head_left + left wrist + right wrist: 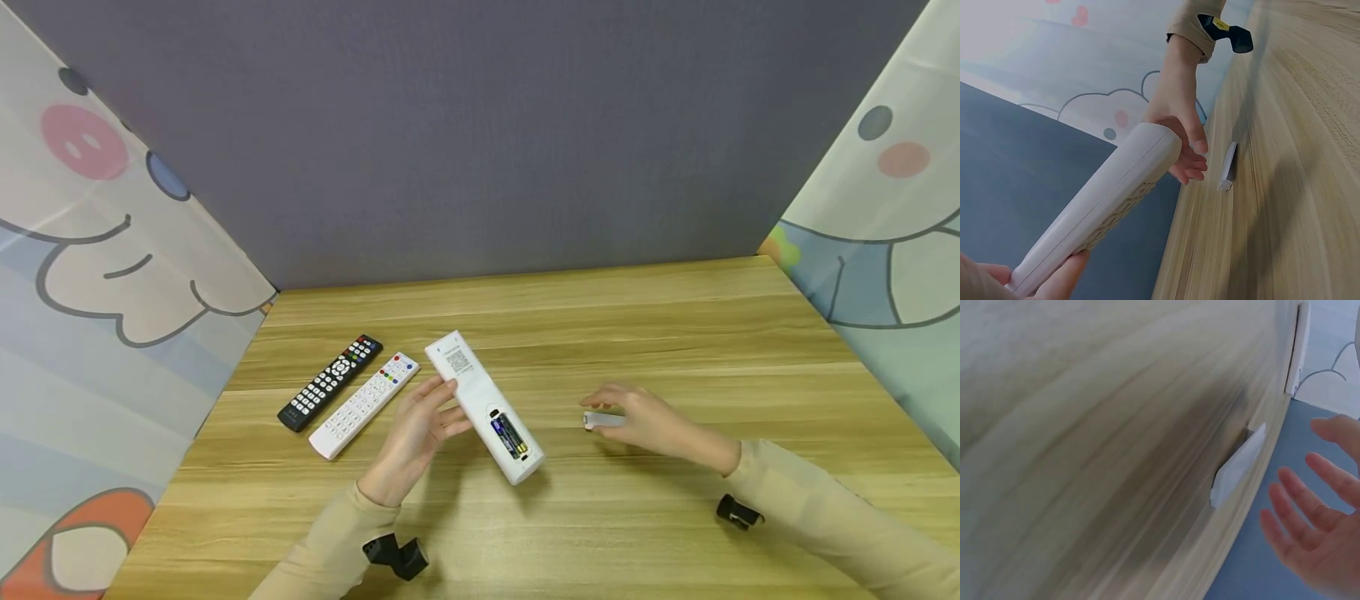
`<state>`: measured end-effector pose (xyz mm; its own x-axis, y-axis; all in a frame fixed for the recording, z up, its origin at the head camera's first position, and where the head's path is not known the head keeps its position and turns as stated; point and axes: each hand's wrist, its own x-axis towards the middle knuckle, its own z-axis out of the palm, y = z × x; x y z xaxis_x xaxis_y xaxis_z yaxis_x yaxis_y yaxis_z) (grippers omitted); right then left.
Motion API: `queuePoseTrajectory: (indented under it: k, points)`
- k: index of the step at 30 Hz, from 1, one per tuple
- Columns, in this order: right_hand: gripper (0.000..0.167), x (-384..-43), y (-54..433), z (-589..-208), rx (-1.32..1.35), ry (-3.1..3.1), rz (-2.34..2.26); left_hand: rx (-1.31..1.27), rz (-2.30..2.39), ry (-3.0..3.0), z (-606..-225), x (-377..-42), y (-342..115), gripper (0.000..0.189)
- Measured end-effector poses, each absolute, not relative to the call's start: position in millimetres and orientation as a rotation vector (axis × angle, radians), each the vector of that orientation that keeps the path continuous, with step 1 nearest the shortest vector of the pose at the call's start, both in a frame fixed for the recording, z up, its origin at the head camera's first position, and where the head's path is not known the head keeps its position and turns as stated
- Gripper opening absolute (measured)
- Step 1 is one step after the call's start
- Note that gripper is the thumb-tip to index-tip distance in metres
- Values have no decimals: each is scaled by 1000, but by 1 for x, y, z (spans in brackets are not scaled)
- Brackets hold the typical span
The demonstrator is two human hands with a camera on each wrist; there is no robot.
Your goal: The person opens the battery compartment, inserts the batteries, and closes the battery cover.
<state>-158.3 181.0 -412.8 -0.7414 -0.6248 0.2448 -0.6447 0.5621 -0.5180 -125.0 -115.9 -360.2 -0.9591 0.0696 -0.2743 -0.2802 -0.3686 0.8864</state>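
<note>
My left hand grips a white remote control by its upper part, with its back turned up. Batteries show in the uncovered compartment at the remote's lower end. In the left wrist view the remote's buttons face down, raised off the table. My right hand hovers over a small white battery cover lying on the table. The right wrist view shows that hand's fingers spread and slightly bent, apart from the battery cover, with nothing between them.
To the left, a black remote control and another white remote control lie side by side, buttons up, on the wooden table. A grey panel stands along the back edge. Cartoon-printed curtains hang at both sides.
</note>
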Motion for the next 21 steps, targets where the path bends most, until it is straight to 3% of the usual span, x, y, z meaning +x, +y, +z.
queuePoseTrajectory:
  k: [21]
  points:
    - [39,-168,186,-423,1161,-2883,876,-285,2419,1638,-362,-125,-117,38]
